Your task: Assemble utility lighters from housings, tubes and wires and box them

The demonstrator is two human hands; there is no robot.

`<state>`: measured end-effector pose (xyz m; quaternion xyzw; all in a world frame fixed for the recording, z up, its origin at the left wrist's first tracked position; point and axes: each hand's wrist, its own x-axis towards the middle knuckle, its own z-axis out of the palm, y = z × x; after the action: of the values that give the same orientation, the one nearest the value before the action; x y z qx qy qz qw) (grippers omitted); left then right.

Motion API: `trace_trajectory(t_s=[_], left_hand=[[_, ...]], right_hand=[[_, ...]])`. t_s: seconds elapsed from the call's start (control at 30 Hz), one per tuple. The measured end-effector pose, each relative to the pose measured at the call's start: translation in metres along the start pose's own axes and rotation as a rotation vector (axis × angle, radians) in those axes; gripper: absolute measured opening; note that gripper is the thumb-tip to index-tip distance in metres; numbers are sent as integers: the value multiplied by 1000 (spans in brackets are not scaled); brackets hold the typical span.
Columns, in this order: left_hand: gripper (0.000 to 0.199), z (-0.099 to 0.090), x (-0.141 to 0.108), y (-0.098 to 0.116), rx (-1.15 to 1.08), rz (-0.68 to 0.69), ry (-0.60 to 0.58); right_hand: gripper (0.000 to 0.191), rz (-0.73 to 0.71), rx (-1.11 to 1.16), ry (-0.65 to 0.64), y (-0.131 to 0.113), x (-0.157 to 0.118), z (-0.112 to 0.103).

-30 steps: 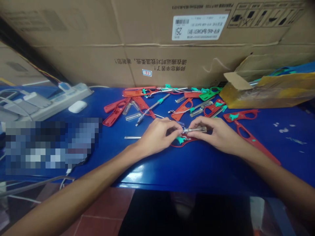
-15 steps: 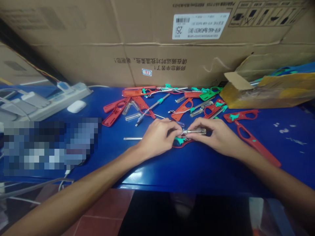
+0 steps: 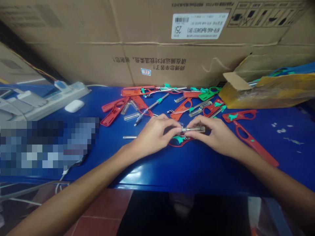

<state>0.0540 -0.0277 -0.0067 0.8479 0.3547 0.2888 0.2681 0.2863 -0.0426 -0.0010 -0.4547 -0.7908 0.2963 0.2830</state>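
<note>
My right hand pinches a small clear tube that lies sideways above the blue table. At its left end, the thumb and forefinger of my left hand are pressed together on a small part too little to make out. Just under my fingertips is a red handle piece with a green trigger and thin white wires. A metal tube sticks out to the left from behind my left hand.
Red casings, clear tubes and a green casing lie behind my hands. A taped carton stands back right, a red casing before it. Left are a power strip and white case. Cardboard rises behind.
The view has shifted slightly. Both hands keep their pinch, and my left fingertips have changed position a little at the end of the clear tube.
</note>
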Motion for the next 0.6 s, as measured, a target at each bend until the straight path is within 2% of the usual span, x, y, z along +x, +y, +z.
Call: trace_trajectory(t_s=[0.6], left_hand=[[11,3,1,-6,43,47,-39]], right_hand=[[25,10,-35,-51,1,0,-6]])
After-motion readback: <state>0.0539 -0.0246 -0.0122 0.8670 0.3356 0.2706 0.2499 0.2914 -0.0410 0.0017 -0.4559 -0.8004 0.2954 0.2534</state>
